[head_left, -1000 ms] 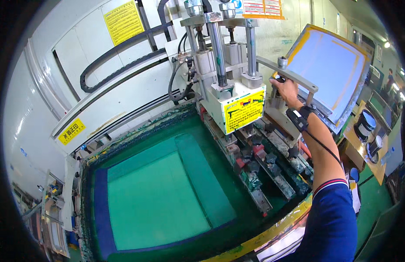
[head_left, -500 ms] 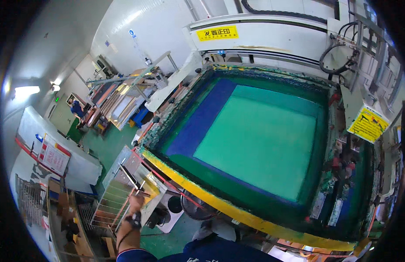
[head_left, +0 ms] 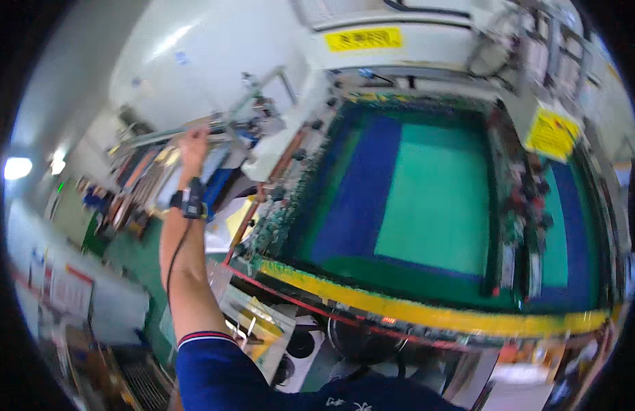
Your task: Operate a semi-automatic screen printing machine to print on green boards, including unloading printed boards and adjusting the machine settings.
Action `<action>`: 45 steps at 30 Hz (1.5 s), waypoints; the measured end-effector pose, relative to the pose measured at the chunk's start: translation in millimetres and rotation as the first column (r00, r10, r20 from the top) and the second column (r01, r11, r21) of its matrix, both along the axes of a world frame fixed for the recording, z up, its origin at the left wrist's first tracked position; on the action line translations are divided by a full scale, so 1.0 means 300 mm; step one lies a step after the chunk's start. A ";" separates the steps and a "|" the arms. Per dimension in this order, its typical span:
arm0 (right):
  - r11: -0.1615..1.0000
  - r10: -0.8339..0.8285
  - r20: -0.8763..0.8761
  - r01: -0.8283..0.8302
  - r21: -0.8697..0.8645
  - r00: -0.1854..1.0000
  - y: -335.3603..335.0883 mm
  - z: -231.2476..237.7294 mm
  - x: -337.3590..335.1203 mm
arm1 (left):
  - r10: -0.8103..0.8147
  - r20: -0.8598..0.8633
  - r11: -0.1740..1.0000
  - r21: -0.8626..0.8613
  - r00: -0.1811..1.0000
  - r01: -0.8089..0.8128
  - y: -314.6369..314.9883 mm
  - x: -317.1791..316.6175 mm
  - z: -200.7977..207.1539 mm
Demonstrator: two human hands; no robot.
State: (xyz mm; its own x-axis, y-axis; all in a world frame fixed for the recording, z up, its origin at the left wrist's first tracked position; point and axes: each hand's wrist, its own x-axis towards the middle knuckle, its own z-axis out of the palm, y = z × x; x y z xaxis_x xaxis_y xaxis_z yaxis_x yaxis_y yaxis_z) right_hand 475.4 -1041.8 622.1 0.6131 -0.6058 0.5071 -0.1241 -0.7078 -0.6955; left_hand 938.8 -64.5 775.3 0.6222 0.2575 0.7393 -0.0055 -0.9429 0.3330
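Observation:
My left hand (head_left: pixel 192 145) reaches far out at the left, the arm nearly straight. A black device is strapped to its wrist, with a cable along the forearm. Blur smears the fingers, so I cannot make out whether they grip anything. The hand is nearest to a grey metal rail (head_left: pixel 170 134) and overlaps sheets and boards stacked beyond. My right hand is out of view. In front of me lies a large screen-printing frame (head_left: pixel 399 299) with a yellow near edge. Its mesh (head_left: pixel 437 198) has a bright green area beside a blue band. A squeegee carriage (head_left: pixel 521 198) stands across its right part.
The white printing machine (head_left: pixel 427 41) rises behind the frame. A white control box with a yellow label (head_left: pixel 554 133) hangs at the right. Below my arm are a yellow-and-white board (head_left: pixel 259 325) and a round black container (head_left: pixel 301 344). A person (head_left: pixel 96 197) is far left.
My left hand has gone from beside the wire rack, low on the left, up and away toward the metal rail. The view has shifted, and the squeegee carriage has moved left over the mesh.

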 end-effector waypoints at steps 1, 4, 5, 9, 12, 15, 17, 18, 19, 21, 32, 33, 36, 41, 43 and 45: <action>0.999 -0.014 -0.053 0.011 -0.048 0.998 0.082 -0.103 -0.103 | -0.075 0.029 0.992 0.101 0.997 0.072 0.156 0.053 0.034; 0.936 -0.081 -0.042 0.090 0.340 0.996 0.578 -0.168 -0.165 | -0.233 -0.107 0.925 -0.331 0.967 0.186 0.364 0.239 -0.045; 0.890 -0.078 -0.104 0.116 0.440 0.992 0.729 -0.172 -0.143 | -0.279 -0.184 0.911 -0.360 0.943 0.199 0.431 0.299 -0.077; 0.812 0.126 -0.281 0.063 0.580 0.951 0.976 -0.244 -0.072 | -0.623 -0.055 0.673 -0.545 0.780 0.500 0.558 0.496 -0.178; 0.803 0.144 -0.390 0.123 0.584 0.910 1.129 -0.274 -0.095 | -0.734 -0.052 0.542 -0.646 0.677 0.538 0.146 0.511 -0.275; 0.861 0.253 -0.516 0.052 0.505 0.818 1.206 -0.328 -0.097 | -0.746 -0.117 0.567 -0.628 0.655 0.533 0.176 0.553 -0.225; 0.854 0.319 -0.561 0.026 0.520 0.764 1.250 -0.361 -0.120 | -0.804 -0.113 0.484 -0.697 0.584 0.530 0.197 0.619 -0.217; 0.853 0.314 -0.563 0.033 0.520 0.764 1.270 -0.357 -0.123 | -0.807 -0.115 0.480 -0.698 0.579 0.531 0.195 0.632 -0.216; 0.850 0.306 -0.590 0.065 0.523 0.747 1.296 -0.344 -0.118 | -0.828 -0.127 0.462 -0.707 0.546 0.535 0.198 0.639 -0.211; 0.858 0.288 -0.626 0.096 0.505 0.725 1.336 -0.336 -0.121 | -0.846 -0.144 0.447 -0.716 0.514 0.535 0.185 0.633 -0.209; 0.730 0.291 -0.597 0.230 0.644 0.748 1.389 -0.417 -0.200 | -0.790 -0.105 0.533 -0.604 0.604 0.592 0.183 0.548 -0.188; 0.735 0.301 -0.565 0.191 0.651 0.768 1.385 -0.438 -0.200 | -0.787 -0.106 0.537 -0.603 0.608 0.590 0.203 0.547 -0.180; 0.783 0.299 -0.602 0.170 0.598 0.740 1.395 -0.421 -0.180 | -0.790 -0.113 0.536 -0.604 0.603 0.589 0.220 0.571 -0.171; 0.799 0.310 -0.569 0.116 0.590 0.762 1.382 -0.476 -0.217 | -0.808 -0.119 0.522 -0.600 0.578 0.606 0.277 0.658 -0.165; 0.774 0.302 -0.585 0.164 0.612 0.753 1.394 -0.474 -0.230 | -0.762 -0.226 0.622 -0.517 0.607 0.588 0.157 0.617 -0.135; 0.737 0.309 -0.562 0.180 0.651 0.767 1.419 -0.468 -0.246 | -0.752 -0.223 0.648 -0.422 0.620 0.634 0.154 0.607 -0.120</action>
State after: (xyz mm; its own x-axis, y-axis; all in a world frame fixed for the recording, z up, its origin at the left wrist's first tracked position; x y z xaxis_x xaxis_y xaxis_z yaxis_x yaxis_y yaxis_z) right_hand 401.6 -616.2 481.6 0.6735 -0.5617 -0.4804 -0.6509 -0.1427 -0.7457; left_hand 1121.0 -18.4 739.4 0.8908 -0.2117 0.4022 -0.4471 -0.5668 0.6919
